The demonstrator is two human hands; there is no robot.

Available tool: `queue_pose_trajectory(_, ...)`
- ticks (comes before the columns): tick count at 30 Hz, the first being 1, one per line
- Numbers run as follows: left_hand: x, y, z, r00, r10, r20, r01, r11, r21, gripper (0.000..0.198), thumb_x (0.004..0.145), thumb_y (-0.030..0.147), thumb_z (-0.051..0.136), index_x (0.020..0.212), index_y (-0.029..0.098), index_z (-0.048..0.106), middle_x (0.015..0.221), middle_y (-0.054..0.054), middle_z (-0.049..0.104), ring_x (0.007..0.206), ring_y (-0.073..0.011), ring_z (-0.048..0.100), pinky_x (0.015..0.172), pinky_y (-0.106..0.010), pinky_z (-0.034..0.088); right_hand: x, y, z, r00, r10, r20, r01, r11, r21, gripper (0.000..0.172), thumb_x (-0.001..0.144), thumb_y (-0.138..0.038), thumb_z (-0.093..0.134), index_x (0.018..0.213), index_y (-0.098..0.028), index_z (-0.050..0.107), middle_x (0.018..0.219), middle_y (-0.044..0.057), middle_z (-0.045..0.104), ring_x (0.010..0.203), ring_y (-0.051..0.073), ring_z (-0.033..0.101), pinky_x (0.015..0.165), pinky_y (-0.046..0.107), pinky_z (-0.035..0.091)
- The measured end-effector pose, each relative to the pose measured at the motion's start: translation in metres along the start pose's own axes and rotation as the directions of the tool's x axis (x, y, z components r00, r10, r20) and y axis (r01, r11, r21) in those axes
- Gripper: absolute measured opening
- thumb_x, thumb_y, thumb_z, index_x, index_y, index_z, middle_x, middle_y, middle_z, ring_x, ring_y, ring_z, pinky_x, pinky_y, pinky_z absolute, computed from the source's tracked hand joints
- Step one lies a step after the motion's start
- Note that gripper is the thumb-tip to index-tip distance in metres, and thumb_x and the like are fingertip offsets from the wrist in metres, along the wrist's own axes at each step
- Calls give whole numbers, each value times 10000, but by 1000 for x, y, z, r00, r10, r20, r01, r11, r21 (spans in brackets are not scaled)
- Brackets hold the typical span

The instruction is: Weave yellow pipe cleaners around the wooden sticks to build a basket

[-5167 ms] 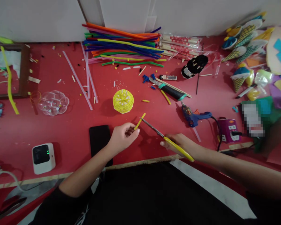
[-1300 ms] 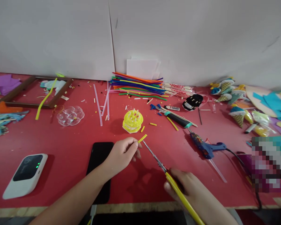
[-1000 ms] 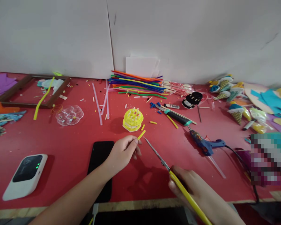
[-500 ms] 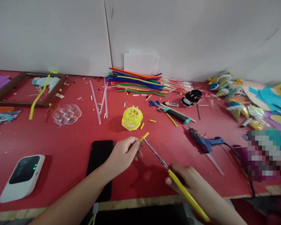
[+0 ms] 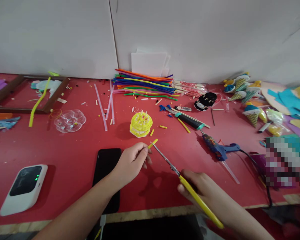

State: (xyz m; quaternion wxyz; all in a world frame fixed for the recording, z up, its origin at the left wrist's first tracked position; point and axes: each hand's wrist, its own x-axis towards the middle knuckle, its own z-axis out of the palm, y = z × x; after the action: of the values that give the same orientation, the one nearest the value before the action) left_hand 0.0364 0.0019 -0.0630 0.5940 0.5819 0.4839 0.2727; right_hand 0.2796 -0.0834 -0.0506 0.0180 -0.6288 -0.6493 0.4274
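Between thumb and fingers, my left hand (image 5: 133, 160) pinches a short piece of yellow pipe cleaner (image 5: 153, 143). My right hand (image 5: 195, 183) grips yellow-handled scissors (image 5: 173, 168), whose blade tips meet the yellow piece just beyond my left fingertips. Just past my left hand stands a small round yellow craft (image 5: 141, 124) with a pale base and short pegs on top. Beside it on the red table lie cut yellow pieces (image 5: 152, 132). A black phone (image 5: 108, 156) lies partly beneath my left forearm.
Coloured pipe cleaners (image 5: 145, 83) are heaped at the back by the wall. At right lie pliers (image 5: 190, 120), a blue glue gun (image 5: 218, 146) with a cord, and a black craft piece (image 5: 205, 101). A white device (image 5: 23, 188), clear palette (image 5: 70, 121) and wooden frame (image 5: 46, 106) are at left.
The view has shifted slightly. Both hands stay in nearly the same place, with the scissor tips still at the yellow piece.
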Motion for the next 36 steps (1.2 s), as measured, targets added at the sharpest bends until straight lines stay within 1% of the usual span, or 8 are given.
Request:
queue_pose_trajectory(6,-1,2,0,1000,1,8,-1,1000,11,239,971,366,443,819,217,553,696,10,666,565,-131,607,572,-265,466,2,2,1,1000,8,-1,-8,1000,4,565,929,-752,506,733,-224,464,679,-4,561,600,126,449,558,274,290)
queue_pose_trajectory(15,2,-2,-1,1000,-1,0,1,1000,23,239,980,366,435,861,212,573,708,9,678,562,-131,612,584,-272,467,6,2,-1,1000,8,-6,-7,1000,10,653,900,-849,416,722,-223,471,667,-5,544,603,129,425,560,275,289)
queue_pose_trajectory(21,1,-2,0,1000,-3,-7,3,1000,12,256,983,397,454,858,211,578,704,5,676,560,-132,604,585,-282,467,5,-5,-2,1000,24,-11,-23,999,42,694,867,-894,381,705,-224,461,652,-11,513,594,120,399,551,271,281)
queue_pose_trajectory(23,1,-2,0,1000,-12,-22,12,1000,-16,247,975,421,474,943,206,591,722,5,680,564,-134,597,565,-280,461,6,-6,-6,1000,23,-12,-22,998,65,703,865,-900,350,700,-225,456,658,-12,500,598,119,383,556,274,295)
queue_pose_trajectory(27,2,-2,0,992,-31,-124,22,997,-76,313,929,429,535,1145,203,554,787,18,657,563,-129,565,519,-266,451,12,-2,-21,999,39,1,-39,995,95,694,885,-880,327,655,-232,425,597,-22,457,556,117,403,548,279,323)
queue_pose_trajectory(31,3,-3,-1,989,-27,-148,18,998,-65,275,910,389,553,1117,208,547,791,28,634,572,-121,552,527,-260,455,22,7,-37,977,180,111,-190,978,90,637,893,-830,386,653,-241,424,534,-21,478,472,124,478,501,275,368)
queue_pose_trajectory(33,3,-2,-1,989,-21,-150,13,998,-54,260,911,377,554,1107,206,551,786,28,639,570,-120,551,532,-260,451,27,9,-41,977,188,98,-193,980,49,602,890,-796,424,654,-242,416,548,-22,463,473,124,475,484,273,352)
queue_pose_trajectory(36,3,-1,-2,987,-10,-159,3,999,-46,249,910,368,553,1096,202,562,773,30,641,562,-118,548,537,-261,444,33,8,-42,989,140,47,-140,990,-16,582,905,-743,433,620,-237,394,551,-19,411,500,119,417,486,276,304)
